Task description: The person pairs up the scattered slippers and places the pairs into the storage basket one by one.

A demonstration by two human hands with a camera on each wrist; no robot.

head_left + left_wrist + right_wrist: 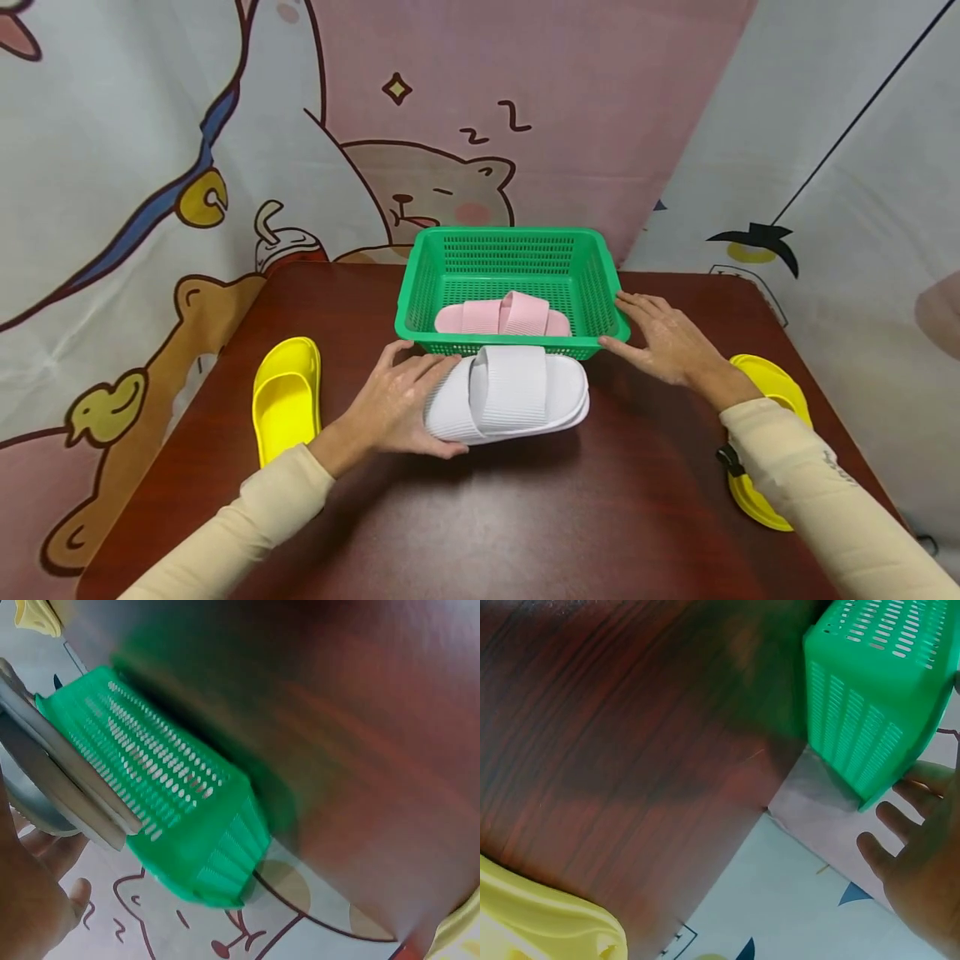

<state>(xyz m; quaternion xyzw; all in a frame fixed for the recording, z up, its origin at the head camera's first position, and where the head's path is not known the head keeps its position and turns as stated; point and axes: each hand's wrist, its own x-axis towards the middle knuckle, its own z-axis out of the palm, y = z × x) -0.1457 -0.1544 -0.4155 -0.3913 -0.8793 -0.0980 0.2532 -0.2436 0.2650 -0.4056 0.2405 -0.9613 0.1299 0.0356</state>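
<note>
My left hand grips a pair of white slide slippers by one end. They hang in front of the green basket, and in the left wrist view their soles lie stacked together. Inside the basket rest pink slippers, partly hidden by its front rim. At the basket's front right corner is my right hand, its fingers spread and relaxed. The thumb and fingertips meet the rim there, and the right wrist view shows the fingers beside the basket's end wall.
On the dark red-brown table, a yellow slipper lies at the left. More yellow footwear lies at the right, partly covered by my right forearm. A cartoon-printed cloth hangs behind the table.
</note>
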